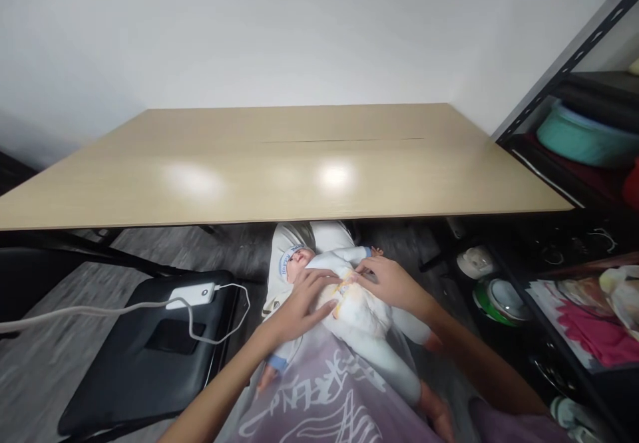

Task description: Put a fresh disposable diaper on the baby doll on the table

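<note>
A baby doll [349, 310] in pale blue clothes and a cap lies across my lap, head toward the table. It wears a white diaper [360, 311] with a yellow printed band. My left hand [302, 304] rests flat on the doll's chest and the diaper's left side, fingers stretched out. My right hand [392, 282] pinches the diaper's upper edge at the doll's waist, fingers pressed together.
A long beige table [279, 163] spans the view just beyond my knees. A black chair [150, 350] on the left carries a white power bank [192, 295] and its cable. A metal shelf rack [574, 183] with bowls and bags stands on the right.
</note>
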The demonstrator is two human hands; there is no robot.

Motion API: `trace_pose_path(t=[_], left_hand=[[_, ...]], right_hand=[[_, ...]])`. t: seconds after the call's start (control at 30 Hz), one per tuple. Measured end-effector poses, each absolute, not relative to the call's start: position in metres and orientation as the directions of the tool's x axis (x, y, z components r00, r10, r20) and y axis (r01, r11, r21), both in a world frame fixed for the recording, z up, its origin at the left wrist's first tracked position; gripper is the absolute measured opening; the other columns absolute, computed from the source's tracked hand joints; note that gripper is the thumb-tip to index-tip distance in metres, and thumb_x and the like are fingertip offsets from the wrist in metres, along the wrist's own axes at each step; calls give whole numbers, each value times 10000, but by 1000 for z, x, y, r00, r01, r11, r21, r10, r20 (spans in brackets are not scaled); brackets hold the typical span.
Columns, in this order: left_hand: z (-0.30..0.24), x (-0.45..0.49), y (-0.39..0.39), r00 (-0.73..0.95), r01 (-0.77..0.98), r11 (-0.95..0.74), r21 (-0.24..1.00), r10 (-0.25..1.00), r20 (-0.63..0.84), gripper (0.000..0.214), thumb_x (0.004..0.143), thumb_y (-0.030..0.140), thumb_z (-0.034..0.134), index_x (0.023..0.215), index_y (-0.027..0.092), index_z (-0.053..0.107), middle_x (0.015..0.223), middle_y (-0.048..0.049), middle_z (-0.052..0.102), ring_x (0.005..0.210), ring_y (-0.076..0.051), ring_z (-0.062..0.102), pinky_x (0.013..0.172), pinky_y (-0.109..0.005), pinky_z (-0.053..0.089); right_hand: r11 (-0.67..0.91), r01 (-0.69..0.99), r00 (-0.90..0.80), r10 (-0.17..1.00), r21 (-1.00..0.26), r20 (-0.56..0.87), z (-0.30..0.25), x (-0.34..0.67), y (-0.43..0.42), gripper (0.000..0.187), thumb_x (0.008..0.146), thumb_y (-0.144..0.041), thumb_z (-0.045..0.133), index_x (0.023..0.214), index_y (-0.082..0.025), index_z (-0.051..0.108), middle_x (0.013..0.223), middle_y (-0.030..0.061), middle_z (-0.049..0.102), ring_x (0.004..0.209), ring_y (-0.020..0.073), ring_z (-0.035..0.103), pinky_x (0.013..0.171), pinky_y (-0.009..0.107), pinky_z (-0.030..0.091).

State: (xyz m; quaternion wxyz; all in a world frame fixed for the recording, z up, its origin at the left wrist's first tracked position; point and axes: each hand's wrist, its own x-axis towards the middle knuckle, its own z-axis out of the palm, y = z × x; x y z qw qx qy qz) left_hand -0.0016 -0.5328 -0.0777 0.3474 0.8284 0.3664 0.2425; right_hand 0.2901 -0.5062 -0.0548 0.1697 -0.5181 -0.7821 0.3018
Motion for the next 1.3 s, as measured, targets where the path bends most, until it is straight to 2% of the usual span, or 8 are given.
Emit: trace_pose_path(t=[0.27, 0.4, 0.6, 0.7, 0.77, 0.97, 1.13, 1.3], left_hand=[[-96, 11, -522, 569, 288, -469, 835, 785, 245, 241, 1090, 492, 723, 1185, 281, 794, 1308, -77, 713, 1290, -271, 591, 1231, -468, 346], [-96, 3, -526, 532, 179, -445, 877, 794, 295, 241, 1103, 459, 711, 1059, 234, 786, 1208, -90, 769, 1197, -256, 643, 1170, -444, 402], [-113, -32, -554, 512, 64, -215, 974, 845, 153, 388, 1153, 513, 586, 964, 194, 703, 834, -43, 713, 836, -204, 661, 875, -352, 502], [-114, -33, -561, 434, 172, -125, 977, 900, 39, 442, 1203, 518, 425, 1028, 199, 677, 724, -1, 644, 738, -194, 627, 854, -360, 499], [-105, -26, -553, 420, 263, -181, 948, 906, 56, 385, 1185, 512, 482, 1055, 204, 672, 862, -35, 701, 854, -214, 661, 917, -379, 511], [-69, 46, -489, 755, 285, -618, 733, 616, 225, 464, 1043, 578, 742, 1371, 255, 682, 1503, -119, 684, 1400, -319, 590, 1250, -480, 399], [-75, 152, -455, 961, 267, -767, 584, 166, -222, 762, 802, 568, 966, 1405, 164, 737, 1253, -168, 820, 1205, -406, 752, 1131, -522, 516], [-88, 174, -459, 925, 379, -715, 588, 301, -231, 746, 798, 639, 932, 1335, 142, 783, 1160, -194, 841, 1080, -417, 803, 894, -460, 597]], right_hand=[[296, 829, -339, 941, -474, -5, -60, 293, -485, 262, 1104, -294, 576, 946, -217, 771, 975, 61, 811, 927, 243, 731, 857, 346, 506], [275, 849, -258, 961, -451, 101, -64, 307, -475, 254, 1106, -313, 572, 1039, -205, 793, 1033, 97, 807, 1012, 282, 730, 956, 403, 547], [537, 561, -633, 769, -629, 91, -47, 284, -504, 419, 1148, -391, 580, 1521, -244, 702, 1625, 112, 647, 1497, 304, 594, 1291, 469, 445], [606, 510, -740, 671, -610, 48, -36, 270, -514, 432, 1177, -376, 513, 1547, -236, 686, 1576, 133, 670, 1455, 317, 613, 1261, 468, 457], [610, 534, -739, 673, -585, 28, -26, 272, -516, 398, 1186, -404, 492, 1419, -213, 751, 1370, 143, 755, 1299, 320, 670, 1185, 486, 486], [370, 614, -676, 703, -697, -222, 19, 325, -542, 604, 1204, -541, 343, 981, -220, 803, 959, 64, 799, 931, 244, 706, 993, 395, 517], [34, 748, -517, 655, -662, -551, 16, 345, -577, 592, 1173, -558, 326, 1029, -261, 817, 868, 57, 797, 793, 253, 735, 746, 338, 489], [-5, 807, -391, 746, -591, -540, -44, 338, -604, 401, 1047, -454, 494, 834, -318, 805, 934, 115, 845, 869, 324, 789, 785, 432, 518]])
